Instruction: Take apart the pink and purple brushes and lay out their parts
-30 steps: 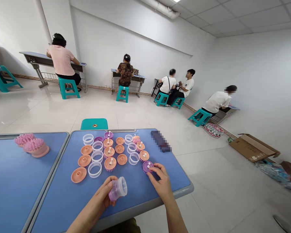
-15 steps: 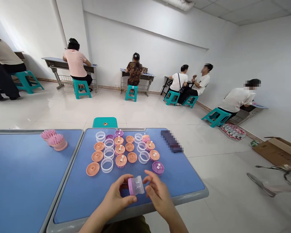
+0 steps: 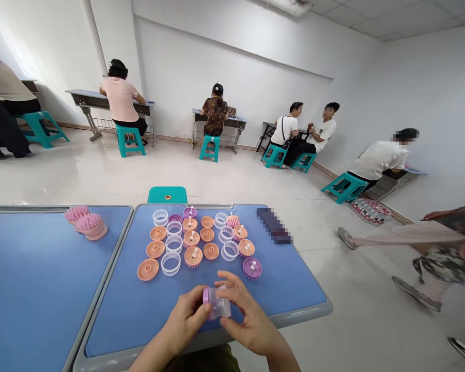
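Observation:
A small clear cup with a purple rim [image 3: 219,304] is held over the front edge of the blue table. My left hand [image 3: 186,315] grips its purple end between thumb and fingers. My right hand [image 3: 248,315] has its thumb and fingers around the clear end, touching it. Beyond them lie orange discs [image 3: 148,269], clear rings [image 3: 171,263] and orange bristled pieces with white pins [image 3: 194,256], set out in columns. A purple bristled piece [image 3: 252,267] lies nearest my right hand.
Pink bristled brushes [image 3: 92,225] stand on the left table [image 3: 31,284]. A dark pixelated object [image 3: 275,226] lies at the right back. A green stool [image 3: 168,195] is behind the table. People sit along the walls; someone walks at the right.
My right hand has moved left and closed around the clear end of the cup. The cup has tilted slightly. A walking person has come into view at the right, hiding the cardboard box.

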Demonstrator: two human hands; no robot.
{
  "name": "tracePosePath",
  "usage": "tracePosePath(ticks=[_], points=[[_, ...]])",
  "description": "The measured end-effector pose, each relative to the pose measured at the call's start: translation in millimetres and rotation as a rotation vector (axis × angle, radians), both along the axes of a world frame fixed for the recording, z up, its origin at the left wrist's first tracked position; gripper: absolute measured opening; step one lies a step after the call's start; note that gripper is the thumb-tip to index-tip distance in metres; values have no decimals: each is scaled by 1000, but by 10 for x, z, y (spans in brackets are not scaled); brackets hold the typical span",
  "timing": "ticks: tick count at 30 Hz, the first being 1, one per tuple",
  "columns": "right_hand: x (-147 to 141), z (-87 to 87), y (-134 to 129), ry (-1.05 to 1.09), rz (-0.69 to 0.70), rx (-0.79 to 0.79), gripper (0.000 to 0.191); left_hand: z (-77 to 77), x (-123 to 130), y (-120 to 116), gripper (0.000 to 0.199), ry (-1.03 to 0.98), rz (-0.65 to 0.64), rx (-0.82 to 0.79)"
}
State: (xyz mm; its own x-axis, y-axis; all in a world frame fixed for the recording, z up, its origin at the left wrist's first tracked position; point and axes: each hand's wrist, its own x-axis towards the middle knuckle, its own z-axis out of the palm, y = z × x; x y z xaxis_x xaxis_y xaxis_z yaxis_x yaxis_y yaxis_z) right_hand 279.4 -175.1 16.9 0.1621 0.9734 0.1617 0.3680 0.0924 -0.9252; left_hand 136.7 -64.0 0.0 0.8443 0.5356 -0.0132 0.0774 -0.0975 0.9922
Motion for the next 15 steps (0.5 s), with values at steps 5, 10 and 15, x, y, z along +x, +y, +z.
tracePosePath(ticks=[5,10,15], points=[[-28,-34,12,131,-45,-182,58,-9,8,1,42,35,33,44],[-50,69,25,-7,-38,-152,29,-16,14,8,42,50,8,43],[-70,111,22,-124,-29,-64,36,-28,28,15,41,43,13,-8]])
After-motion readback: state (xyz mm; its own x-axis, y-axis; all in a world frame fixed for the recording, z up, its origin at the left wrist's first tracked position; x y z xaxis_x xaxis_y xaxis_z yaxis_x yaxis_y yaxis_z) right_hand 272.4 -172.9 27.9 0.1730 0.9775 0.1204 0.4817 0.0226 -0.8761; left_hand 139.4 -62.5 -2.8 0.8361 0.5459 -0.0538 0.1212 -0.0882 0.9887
